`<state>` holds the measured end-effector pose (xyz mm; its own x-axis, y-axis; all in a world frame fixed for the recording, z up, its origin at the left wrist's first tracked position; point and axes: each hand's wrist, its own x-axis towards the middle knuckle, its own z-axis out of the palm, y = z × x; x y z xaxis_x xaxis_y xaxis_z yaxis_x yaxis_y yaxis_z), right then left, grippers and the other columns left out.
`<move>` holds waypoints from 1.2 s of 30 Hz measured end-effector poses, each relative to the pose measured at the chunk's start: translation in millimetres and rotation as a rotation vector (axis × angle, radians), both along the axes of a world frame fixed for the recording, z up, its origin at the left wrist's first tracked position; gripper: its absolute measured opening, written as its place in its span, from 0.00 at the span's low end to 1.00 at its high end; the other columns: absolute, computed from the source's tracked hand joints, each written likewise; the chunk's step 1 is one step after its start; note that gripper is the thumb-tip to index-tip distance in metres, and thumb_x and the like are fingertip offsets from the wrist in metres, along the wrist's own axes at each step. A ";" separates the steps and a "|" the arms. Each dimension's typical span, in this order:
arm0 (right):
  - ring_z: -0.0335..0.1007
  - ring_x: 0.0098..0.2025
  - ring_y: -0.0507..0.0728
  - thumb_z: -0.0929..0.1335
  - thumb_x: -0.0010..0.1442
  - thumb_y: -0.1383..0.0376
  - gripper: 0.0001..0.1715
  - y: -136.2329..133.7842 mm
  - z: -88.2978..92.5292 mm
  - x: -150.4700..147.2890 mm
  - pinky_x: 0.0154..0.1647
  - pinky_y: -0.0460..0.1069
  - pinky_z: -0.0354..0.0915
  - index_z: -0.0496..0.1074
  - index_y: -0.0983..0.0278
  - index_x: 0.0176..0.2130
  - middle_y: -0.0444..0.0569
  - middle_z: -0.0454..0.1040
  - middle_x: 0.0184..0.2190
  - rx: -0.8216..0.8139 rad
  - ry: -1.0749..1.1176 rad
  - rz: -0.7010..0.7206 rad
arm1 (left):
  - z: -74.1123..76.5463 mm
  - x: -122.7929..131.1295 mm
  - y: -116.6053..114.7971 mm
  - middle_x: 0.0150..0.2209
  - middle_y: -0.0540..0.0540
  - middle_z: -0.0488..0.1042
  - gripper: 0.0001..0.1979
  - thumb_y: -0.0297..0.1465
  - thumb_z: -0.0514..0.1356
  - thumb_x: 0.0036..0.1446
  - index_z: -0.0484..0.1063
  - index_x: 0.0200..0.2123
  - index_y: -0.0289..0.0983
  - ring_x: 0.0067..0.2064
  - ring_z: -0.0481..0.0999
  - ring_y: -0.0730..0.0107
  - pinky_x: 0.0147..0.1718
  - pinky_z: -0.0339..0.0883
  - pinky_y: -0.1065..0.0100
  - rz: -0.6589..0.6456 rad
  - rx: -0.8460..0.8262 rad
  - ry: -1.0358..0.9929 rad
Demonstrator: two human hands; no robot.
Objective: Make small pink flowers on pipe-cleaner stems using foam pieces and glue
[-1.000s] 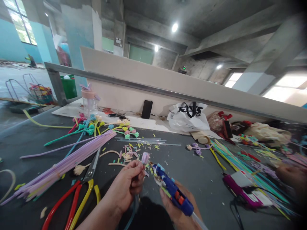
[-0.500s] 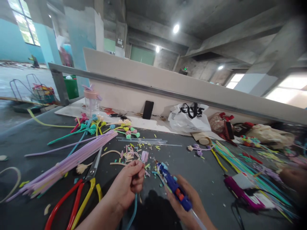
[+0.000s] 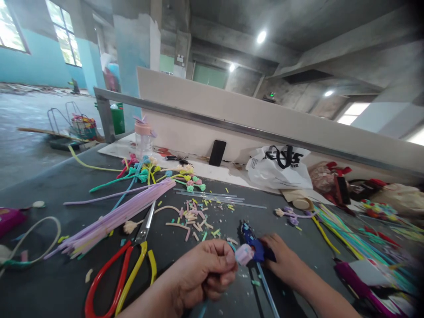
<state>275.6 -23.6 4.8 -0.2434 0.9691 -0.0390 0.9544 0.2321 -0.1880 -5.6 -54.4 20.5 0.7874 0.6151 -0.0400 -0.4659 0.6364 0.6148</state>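
Observation:
My left hand [image 3: 212, 269] is closed in a pinch on a pipe cleaner. A short bundle of lilac pipe cleaner pieces [image 3: 244, 255] sticks out past the fingertips, and a blue stem shows faintly below the hand. Just right of it, my right hand [image 3: 281, 258] is wrapped at the grip of a blue hot glue gun [image 3: 253, 243], low over the tabletop, nozzle pointing away from me. A clear glue stick [image 3: 267, 291] trails from its back end. The lilac bundle covers part of the gun, and my right fingertips are partly hidden.
Large scissors [image 3: 127, 260] with red and yellow handles lie left, by a lilac pipe cleaner bundle [image 3: 132, 212]. Cut bits [image 3: 195, 216] are scattered mid-table, before several clear glue sticks [image 3: 225, 198]. Behind stand a phone [image 3: 217, 153], a cup [image 3: 143, 138] and a white bag [image 3: 278, 168].
The glue gun has been lowered and turned, its nozzle now farther from me. My left hand has moved right with the lilac bundle, which now overlaps the gun. The view has swung left.

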 end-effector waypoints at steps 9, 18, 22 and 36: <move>0.69 0.42 0.57 0.63 0.55 0.69 0.14 43.8 61.0 -81.4 0.44 0.50 0.61 0.73 0.62 0.40 0.50 0.75 0.39 0.054 0.013 0.211 | 2.5 1.9 -3.3 0.16 0.54 0.62 0.09 0.32 0.61 0.50 0.62 0.26 0.37 0.13 0.44 0.84 0.12 0.32 0.75 -0.018 0.009 -0.070; 0.69 0.41 0.56 0.64 0.60 0.63 0.12 123.1 15.1 -198.4 0.42 0.53 0.66 0.69 0.66 0.43 0.49 0.71 0.42 -0.072 -0.040 0.142 | 0.9 -4.5 2.3 0.16 0.54 0.63 0.09 0.32 0.61 0.50 0.62 0.27 0.38 0.13 0.44 0.84 0.13 0.35 0.76 0.011 0.009 -0.177; 0.68 0.45 0.57 0.64 0.61 0.62 0.16 130.1 7.3 -207.8 0.43 0.55 0.66 0.65 0.64 0.49 0.51 0.67 0.48 -0.121 -0.031 0.077 | -1.5 -2.9 2.6 0.16 0.53 0.63 0.07 0.30 0.60 0.51 0.62 0.27 0.37 0.13 0.45 0.84 0.12 0.34 0.76 0.022 0.013 -0.212; 0.67 0.20 0.47 0.60 0.57 0.70 0.18 60.3 46.4 -145.4 0.22 0.43 0.66 0.63 0.67 0.48 0.44 0.74 0.29 -0.149 0.643 -0.041 | -3.6 1.8 7.3 0.17 0.56 0.57 0.06 0.28 0.54 0.56 0.59 0.28 0.38 0.15 0.42 0.84 0.13 0.36 0.79 0.235 -0.073 -0.161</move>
<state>130.2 36.7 51.2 -0.2264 0.9735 -0.0329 0.6486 0.1254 -0.7507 -3.9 -47.1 16.9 0.6236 0.7814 0.0236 -0.6937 0.5391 0.4776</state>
